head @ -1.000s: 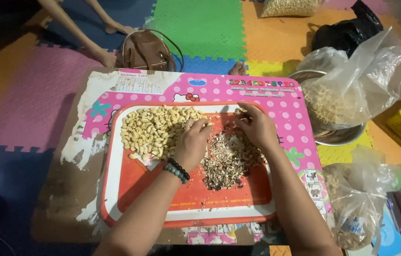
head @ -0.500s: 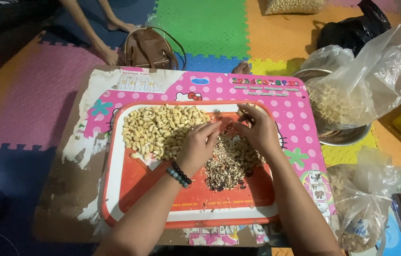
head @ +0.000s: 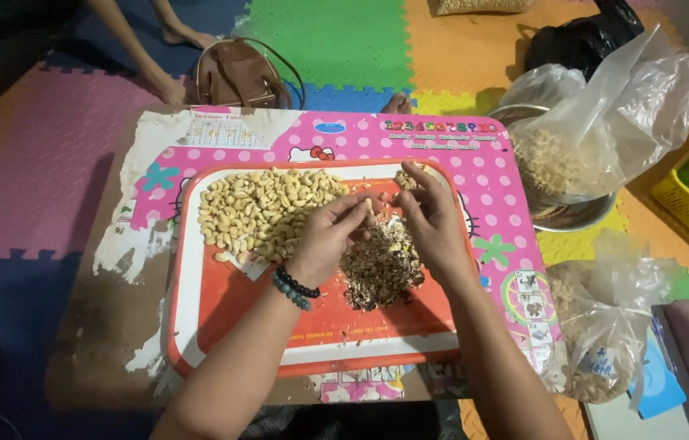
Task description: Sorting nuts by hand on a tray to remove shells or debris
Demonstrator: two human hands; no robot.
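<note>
An orange and white tray [head: 222, 326] lies on a low pink table [head: 483, 163]. A heap of pale peeled cashews [head: 259, 208] fills the tray's far left. A darker heap of husks and bits [head: 381, 269] lies in the middle. My left hand [head: 328, 232], with a dark bead bracelet on its wrist, pinches a small cashew at the fingertips above the husk heap. My right hand [head: 430, 216] faces it, with fingers curled close to the same nut. A few unpeeled nuts [head: 404, 178] lie at the tray's far edge behind my right hand.
A metal bowl [head: 581, 216] with a clear bag of nuts [head: 597, 138] stands to the right of the table. Another tied bag of nuts [head: 597, 342] lies at the near right. A brown handbag [head: 234, 73] and a person's hand [head: 169, 85] are beyond the table on coloured foam mats.
My left hand has moved right, off the cashew heap, and lifted to meet my right hand over the husk heap. The view has shifted slightly.
</note>
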